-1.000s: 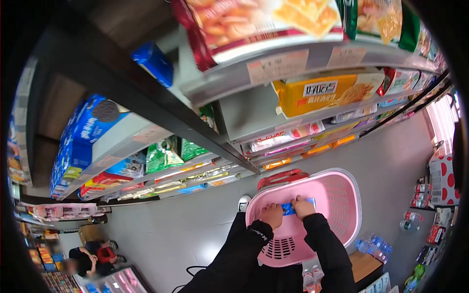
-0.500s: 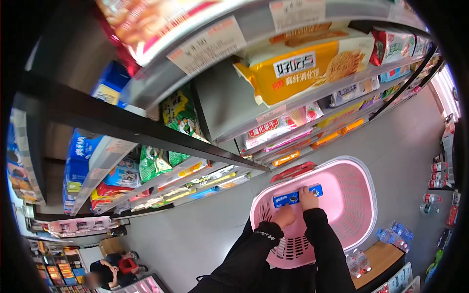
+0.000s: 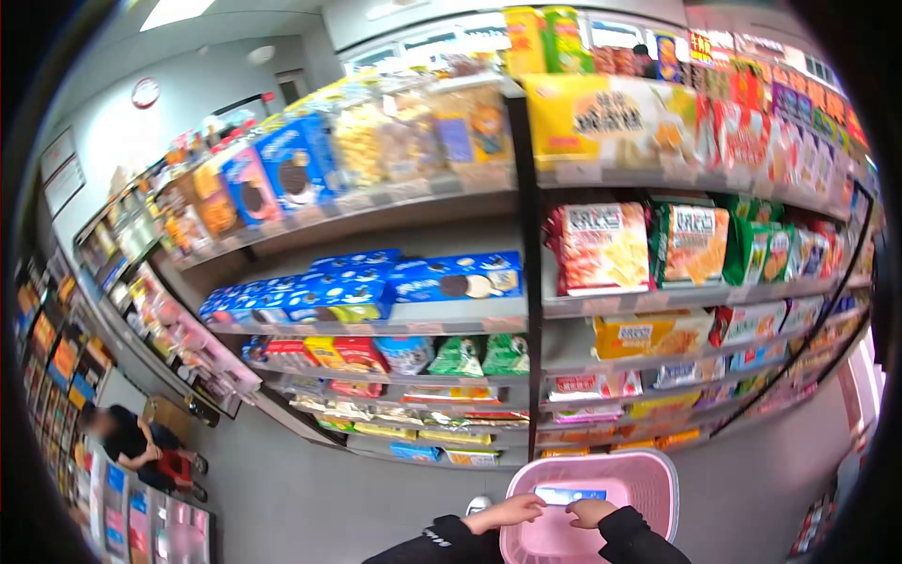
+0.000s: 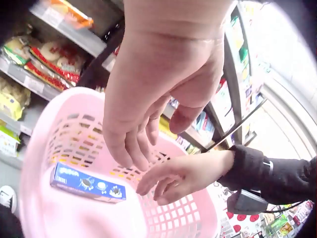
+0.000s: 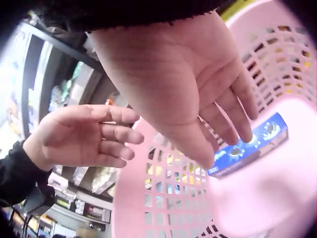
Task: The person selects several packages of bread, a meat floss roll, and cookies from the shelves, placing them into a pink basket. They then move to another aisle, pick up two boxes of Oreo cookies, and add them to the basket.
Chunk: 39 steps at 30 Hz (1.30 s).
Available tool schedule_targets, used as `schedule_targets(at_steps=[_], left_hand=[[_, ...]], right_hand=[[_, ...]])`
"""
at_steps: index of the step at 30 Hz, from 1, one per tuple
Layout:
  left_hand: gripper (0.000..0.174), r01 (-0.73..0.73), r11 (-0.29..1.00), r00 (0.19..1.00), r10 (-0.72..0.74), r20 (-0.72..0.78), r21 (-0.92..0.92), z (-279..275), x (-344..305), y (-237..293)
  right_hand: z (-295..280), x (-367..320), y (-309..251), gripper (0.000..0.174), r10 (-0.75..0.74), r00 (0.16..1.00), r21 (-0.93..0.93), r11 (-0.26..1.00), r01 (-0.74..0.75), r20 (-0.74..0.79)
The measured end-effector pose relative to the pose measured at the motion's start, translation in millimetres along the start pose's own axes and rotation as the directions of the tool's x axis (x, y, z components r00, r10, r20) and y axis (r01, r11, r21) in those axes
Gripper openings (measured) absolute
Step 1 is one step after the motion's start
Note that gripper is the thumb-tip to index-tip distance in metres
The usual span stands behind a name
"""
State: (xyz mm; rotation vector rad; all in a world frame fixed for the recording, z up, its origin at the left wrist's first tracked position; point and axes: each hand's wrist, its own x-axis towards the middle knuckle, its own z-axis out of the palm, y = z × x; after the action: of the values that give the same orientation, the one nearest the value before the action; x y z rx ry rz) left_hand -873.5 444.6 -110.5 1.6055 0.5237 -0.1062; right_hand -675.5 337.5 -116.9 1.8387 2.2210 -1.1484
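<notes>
A long blue box (image 3: 570, 495) lies in the pink basket (image 3: 658, 479), against the side nearest the shelves. Above the basket, the left hand (image 3: 510, 513) hangs with relaxed fingers and holds nothing; in the left wrist view the left hand (image 4: 158, 79) is apart from the blue box (image 4: 88, 183). The right hand (image 3: 590, 513) is also over the basket, fingers loosely bent and empty. Seen from the right wrist, the right hand (image 5: 183, 84) is above the blue box (image 5: 247, 145), its fingertips overlapping it in view; contact cannot be told. The left hand (image 5: 79, 138) shows its palm there.
Shelves (image 3: 432, 315) of packaged snacks stand beyond the basket, with blue boxes (image 3: 343, 287) on a middle level. Another person (image 3: 141, 449) sits at the lower left beside a display of goods. Grey floor (image 3: 310, 498) lies around the basket.
Both hands have come off the blue box, which stays in the basket. The head view has tilted up from the basket, so the shelves show from farther off.
</notes>
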Motion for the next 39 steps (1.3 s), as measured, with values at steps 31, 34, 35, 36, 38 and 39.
schedule_targets(at_steps=[31,34,35,36,38,39], left_hand=[[0.039,0.153,0.251,0.745,0.606,-0.279,0.956,-332.2,-62.2,265.1],[0.033,0.113,0.239,0.663,0.705,-0.252,0.964,-329.7,-65.9,273.0],[0.034,0.102,0.214,0.630,0.742,-0.230,0.971,-330.2,-67.7,275.5],[0.036,0.093,0.193,0.593,0.777,-0.210,0.977,-331.0,-70.6,277.7],[0.039,0.069,0.142,0.513,0.844,-0.157,0.987,-328.1,-83.4,283.8],[0.041,0.073,0.105,0.461,0.878,-0.127,0.992,-323.9,-92.6,285.3]], right_hand=[[-353.6,128.2,-193.3,0.021,-0.118,0.413,-0.348,0.765,-0.542,-0.903],[-356.1,127.5,-193.8,0.011,-0.123,0.369,-0.333,0.739,-0.586,-0.921],[-357.3,123.3,-198.0,0.010,-0.159,0.339,-0.342,0.727,-0.596,-0.927],[-358.4,119.0,-203.1,0.009,-0.196,0.311,-0.353,0.714,-0.605,-0.930],[-362.7,109.6,-216.8,0.010,-0.329,0.226,-0.396,0.687,-0.609,-0.917],[-362.8,99.3,-226.4,0.020,-0.331,0.269,-0.427,0.722,-0.545,-0.904]])
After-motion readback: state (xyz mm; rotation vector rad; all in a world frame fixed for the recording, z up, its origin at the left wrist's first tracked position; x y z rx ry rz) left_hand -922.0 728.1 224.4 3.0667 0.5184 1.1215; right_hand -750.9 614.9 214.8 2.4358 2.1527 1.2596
